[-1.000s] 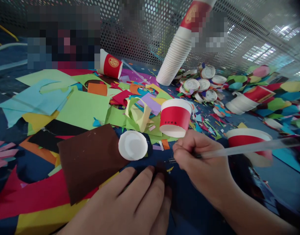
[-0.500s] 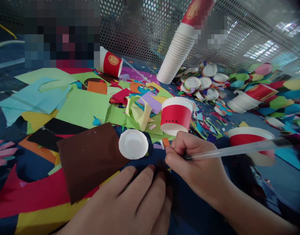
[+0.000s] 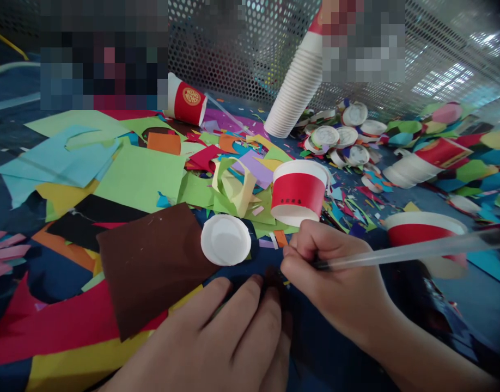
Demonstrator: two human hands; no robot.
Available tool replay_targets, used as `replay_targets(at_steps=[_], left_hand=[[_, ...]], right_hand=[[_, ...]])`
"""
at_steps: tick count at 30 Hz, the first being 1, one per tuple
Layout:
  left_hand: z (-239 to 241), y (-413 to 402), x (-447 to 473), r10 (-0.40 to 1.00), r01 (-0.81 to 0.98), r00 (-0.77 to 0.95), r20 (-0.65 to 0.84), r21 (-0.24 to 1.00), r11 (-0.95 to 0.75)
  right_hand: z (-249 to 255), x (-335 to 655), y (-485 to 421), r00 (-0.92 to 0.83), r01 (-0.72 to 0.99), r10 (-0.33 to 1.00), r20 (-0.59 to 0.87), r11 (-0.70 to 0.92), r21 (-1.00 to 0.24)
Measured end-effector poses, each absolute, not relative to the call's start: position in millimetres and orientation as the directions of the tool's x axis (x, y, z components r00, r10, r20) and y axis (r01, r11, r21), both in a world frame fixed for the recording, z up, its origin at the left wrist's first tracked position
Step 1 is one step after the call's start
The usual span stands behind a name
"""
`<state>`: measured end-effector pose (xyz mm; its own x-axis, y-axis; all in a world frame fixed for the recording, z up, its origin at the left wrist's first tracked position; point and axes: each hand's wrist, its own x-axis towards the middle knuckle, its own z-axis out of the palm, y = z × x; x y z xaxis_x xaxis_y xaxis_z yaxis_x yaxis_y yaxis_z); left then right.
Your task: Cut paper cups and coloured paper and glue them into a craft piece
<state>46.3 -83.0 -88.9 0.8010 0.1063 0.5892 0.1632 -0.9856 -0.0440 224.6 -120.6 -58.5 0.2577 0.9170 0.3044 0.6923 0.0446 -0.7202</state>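
Note:
My right hand [image 3: 331,272] is closed around a pen [image 3: 413,250] with a clear barrel, which slants up to the right; its tip is hidden behind my fingers. Beside it, my left hand [image 3: 229,332] lies flat, palm down, fingers stretched out, at the bottom middle. What is beneath that palm is hidden. A small white round paper piece [image 3: 226,240], like a cut cup bottom, rests at the edge of a brown paper sheet [image 3: 156,267], just beyond my left fingertips. Right behind my right hand stands a red and white paper cup [image 3: 298,191].
Coloured paper sheets [image 3: 139,177] and scraps cover the left and middle. At the back leans a tall cup stack [image 3: 297,81] before a perforated metal panel [image 3: 242,49]. Cut cup bottoms [image 3: 343,136] lie back right; another cup [image 3: 425,231] is at right.
The view has shifted slightly, so most things sit a little further right. Both hands keep nearly the same pose, and the pen stays in my right hand.

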Motion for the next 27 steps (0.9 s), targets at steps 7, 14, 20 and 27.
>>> replay_targets(at_steps=[7, 14, 20, 27], left_hand=[[-90.5, -81.8, 49.7, 0.122, 0.169, 0.798, 0.590, -0.024, -0.985], [-94.6, -83.2, 46.5, 0.113, 0.165, 0.800, 0.590, -0.036, -0.986], [-97.1, -82.6, 46.5, 0.109, 0.164, 0.775, 0.623, -0.031, -0.986], [-94.2, -82.0, 48.0, 0.124, 0.167, 0.778, 0.616, -0.013, -0.986]], right_hand=[[-58.8, 222.5, -121.3, 0.310, 0.695, 0.911, 0.273, -0.022, -0.719], [-60.2, 229.2, -123.7, 0.407, 0.560, 0.885, 0.224, -0.048, -0.827], [-60.4, 228.6, -124.6, 0.367, 0.629, 0.902, 0.225, -0.063, -0.775], [-58.9, 226.7, -124.4, 0.372, 0.650, 0.902, 0.221, -0.082, -0.755]])
